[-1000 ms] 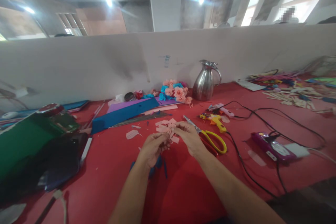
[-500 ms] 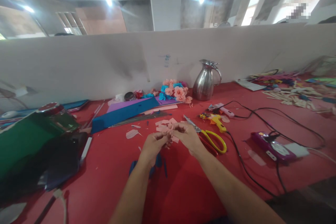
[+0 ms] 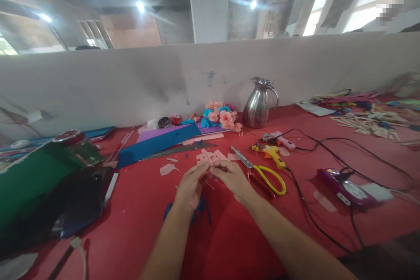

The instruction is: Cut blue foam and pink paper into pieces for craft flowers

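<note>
My left hand (image 3: 192, 182) and my right hand (image 3: 231, 177) meet over the red table, fingertips pinched together on a small pink paper piece (image 3: 206, 156). Its upper end sticks up between the fingers; the rest is hidden by them. Right behind the hands lie loose pink paper pieces (image 3: 220, 155). To the left is a pale pink petal-shaped scrap (image 3: 167, 169). Yellow-handled scissors (image 3: 269, 179) rest beside my right hand, blades pointing away. Partly covered by my left wrist is a dark blue item (image 3: 168, 211) whose kind I cannot make out.
Pink and blue paper flowers (image 3: 220, 116) sit near the wall by a steel jug (image 3: 257, 104). A yellow glue gun (image 3: 271, 154), a pink glue gun (image 3: 285, 141) and a purple power strip (image 3: 346, 188) with cables lie right. A blue strip (image 3: 157, 144) and jar (image 3: 77, 148) are left.
The pink paper between my fingers now shows as a narrow upright piece, and my hands have turned slightly. The whole view has shifted a little.
</note>
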The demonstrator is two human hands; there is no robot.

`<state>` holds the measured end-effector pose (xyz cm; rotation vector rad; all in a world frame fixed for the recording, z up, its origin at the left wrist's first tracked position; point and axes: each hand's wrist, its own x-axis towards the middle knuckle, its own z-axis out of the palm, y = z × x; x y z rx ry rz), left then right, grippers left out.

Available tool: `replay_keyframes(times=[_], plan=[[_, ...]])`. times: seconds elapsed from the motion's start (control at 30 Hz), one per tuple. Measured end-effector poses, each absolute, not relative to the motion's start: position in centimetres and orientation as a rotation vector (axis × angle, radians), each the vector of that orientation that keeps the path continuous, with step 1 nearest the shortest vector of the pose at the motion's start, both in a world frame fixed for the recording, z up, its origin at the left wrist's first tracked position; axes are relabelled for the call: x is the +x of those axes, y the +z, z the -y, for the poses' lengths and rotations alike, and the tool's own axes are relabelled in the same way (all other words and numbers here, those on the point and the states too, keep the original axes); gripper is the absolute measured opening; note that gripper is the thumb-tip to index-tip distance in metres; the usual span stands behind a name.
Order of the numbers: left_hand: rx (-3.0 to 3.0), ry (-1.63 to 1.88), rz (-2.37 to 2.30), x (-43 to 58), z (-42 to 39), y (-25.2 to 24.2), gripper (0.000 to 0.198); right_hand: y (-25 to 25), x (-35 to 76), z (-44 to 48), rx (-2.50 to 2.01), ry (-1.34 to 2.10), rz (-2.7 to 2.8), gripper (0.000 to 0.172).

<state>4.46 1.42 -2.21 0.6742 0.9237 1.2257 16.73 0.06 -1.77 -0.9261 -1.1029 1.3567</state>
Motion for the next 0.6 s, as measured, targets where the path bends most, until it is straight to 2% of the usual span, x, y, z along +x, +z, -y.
replay_keyframes(times=[0.43,0.6], plan=[[0.787,1.354,-1.035,4.0,-1.5,-1.4,0.022,-3.4,17.1,-0.7,-1.049,1.093,1.331,0.010],[0.800,1.354,-1.014,4.0,-1.5,-1.5,0.020,-3.3,17.1,-0.7,-1.038,1.132,1.275,0.018]])
